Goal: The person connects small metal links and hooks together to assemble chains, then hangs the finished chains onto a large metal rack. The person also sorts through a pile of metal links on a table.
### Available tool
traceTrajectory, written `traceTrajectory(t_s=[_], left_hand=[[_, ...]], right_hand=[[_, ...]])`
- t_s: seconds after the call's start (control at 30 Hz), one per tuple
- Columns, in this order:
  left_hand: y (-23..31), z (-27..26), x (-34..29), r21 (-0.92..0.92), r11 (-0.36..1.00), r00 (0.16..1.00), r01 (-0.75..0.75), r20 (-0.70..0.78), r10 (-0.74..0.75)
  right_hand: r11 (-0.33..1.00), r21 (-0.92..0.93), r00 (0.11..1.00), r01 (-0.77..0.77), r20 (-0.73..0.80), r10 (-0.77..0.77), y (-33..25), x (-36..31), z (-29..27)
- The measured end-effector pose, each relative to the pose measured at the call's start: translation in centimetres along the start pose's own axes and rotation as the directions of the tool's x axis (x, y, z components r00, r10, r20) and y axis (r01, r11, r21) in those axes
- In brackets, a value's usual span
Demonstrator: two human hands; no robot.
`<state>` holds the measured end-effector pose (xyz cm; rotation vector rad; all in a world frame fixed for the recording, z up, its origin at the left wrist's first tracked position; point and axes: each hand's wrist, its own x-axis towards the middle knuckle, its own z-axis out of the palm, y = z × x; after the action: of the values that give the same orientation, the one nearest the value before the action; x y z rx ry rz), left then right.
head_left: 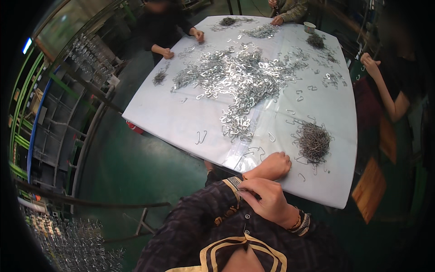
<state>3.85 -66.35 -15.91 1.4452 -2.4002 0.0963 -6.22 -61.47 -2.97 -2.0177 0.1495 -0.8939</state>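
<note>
**A:** ok so what are the hands doing??

**B:** Closest to the camera, the right hand [270, 199] hangs just short of the near edge of the table [172, 113], thumb and fingers drawn together by the left cuff [234, 182]. The left hand [274, 166] is loosely curled over the table's near edge, so the two are pretty close together.

**A:** holding anything?

**B:** Honestly the fingertips are tiny and partly hidden, so I can't tell whether either one has hold of something.

**A:** and the metal bits?

**B:** A few loose wire hooks [259, 152] lie at the table's near edge. There's a dark, tangled heap [313, 143] toward its near right corner, and a huge shiny pile [240, 77] sprawls across the table's middle.

**A:** anyone else there?

**B:** Yep. One co-worker's raised hand [371, 67] is off the table's right side, and another's fist [198, 35] is over its far left part. A smaller dark clump [316, 41] and a pale cup [309, 27] sit toward the table's far right, and a third person's hand [277, 20] is at the far edge.
</note>
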Motion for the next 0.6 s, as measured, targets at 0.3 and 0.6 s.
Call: traceTrajectory(t_s=[0.3,0.6], left_hand=[[-2.1,-5.2,-3.1,-0.551,0.701,0.845,0.452,0.012,-0.535],[1.5,-17.3,-13.1,-0.954,0.243,0.586,0.176,-0.097,-0.805]], right_hand=[[0.995,0.001,0.995,-0.099,-0.002,0.099,-0.6,0.0,0.7],[0.969,0.148,0.976,-0.198,-0.059,0.208,1.8,1.3,3.2]])
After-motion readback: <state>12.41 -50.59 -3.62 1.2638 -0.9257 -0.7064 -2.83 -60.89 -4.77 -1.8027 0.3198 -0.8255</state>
